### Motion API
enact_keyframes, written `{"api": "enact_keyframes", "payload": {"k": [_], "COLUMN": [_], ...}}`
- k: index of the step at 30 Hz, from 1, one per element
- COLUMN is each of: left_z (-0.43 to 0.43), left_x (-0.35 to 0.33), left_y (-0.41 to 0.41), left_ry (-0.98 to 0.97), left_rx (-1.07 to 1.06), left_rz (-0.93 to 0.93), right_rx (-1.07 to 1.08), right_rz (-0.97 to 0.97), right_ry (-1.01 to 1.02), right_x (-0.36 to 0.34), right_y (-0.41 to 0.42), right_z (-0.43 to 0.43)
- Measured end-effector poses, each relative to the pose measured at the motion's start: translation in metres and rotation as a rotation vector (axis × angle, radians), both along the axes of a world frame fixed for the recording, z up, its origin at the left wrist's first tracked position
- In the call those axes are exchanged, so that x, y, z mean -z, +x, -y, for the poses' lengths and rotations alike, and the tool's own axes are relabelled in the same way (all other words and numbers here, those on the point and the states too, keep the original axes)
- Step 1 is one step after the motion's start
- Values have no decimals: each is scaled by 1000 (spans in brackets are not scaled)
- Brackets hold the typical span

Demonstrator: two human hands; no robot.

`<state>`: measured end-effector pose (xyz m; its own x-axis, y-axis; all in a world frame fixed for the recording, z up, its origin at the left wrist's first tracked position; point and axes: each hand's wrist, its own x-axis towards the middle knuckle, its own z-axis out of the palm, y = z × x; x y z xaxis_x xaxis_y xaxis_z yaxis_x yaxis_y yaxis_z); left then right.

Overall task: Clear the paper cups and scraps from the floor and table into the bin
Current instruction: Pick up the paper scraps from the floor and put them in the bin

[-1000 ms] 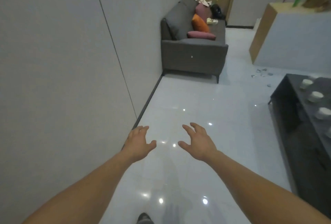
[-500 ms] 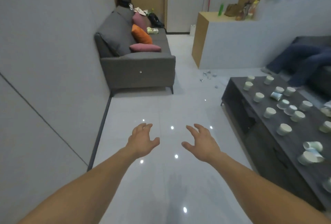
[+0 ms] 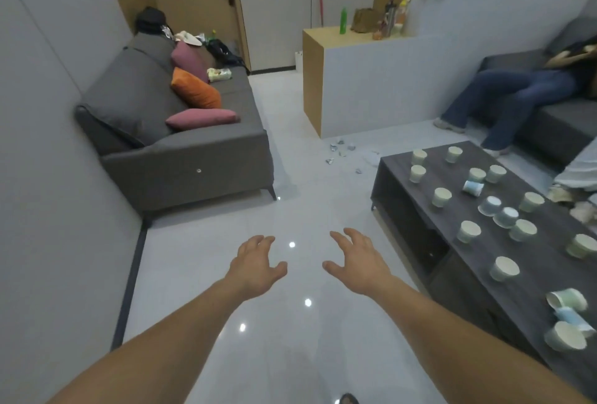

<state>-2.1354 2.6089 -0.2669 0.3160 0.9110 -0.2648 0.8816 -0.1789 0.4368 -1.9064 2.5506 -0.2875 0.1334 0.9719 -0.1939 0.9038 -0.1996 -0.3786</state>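
While both arms are stretching forward over the floor (image 3: 290, 210), the hands are gripping nothing. The left hand (image 3: 255, 266) and right hand (image 3: 358, 266) are hovering palm-down, side by side, fingers spread and loosely curled, both released. The cups (image 3: 469, 231) are standing or lying tipped across the table (image 3: 546, 287), which is sitting to the right of the hands, so the right hand is lying nearer. The table's long axis is running away from the person, front to back. The scraps (image 3: 342, 153) are lying on the floor farther ahead, between the sofa (image 3: 181, 161) and the table's far end, well apart from both hands. No bin is showing.
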Motion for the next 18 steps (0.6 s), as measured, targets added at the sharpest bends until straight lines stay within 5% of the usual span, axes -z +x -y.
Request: {"api": "enact_keyframes", "payload": {"k": [18], "left_z": [-350], "left_x": [24], "left_y": [169], "left_ry": [-43], "left_rx": [48], "left_rz": [114], "right_rx": [87], "right_rz": [74], "right_ry": [-7], "right_x": [-5], "right_y": [164], "right_z": [-327]}}
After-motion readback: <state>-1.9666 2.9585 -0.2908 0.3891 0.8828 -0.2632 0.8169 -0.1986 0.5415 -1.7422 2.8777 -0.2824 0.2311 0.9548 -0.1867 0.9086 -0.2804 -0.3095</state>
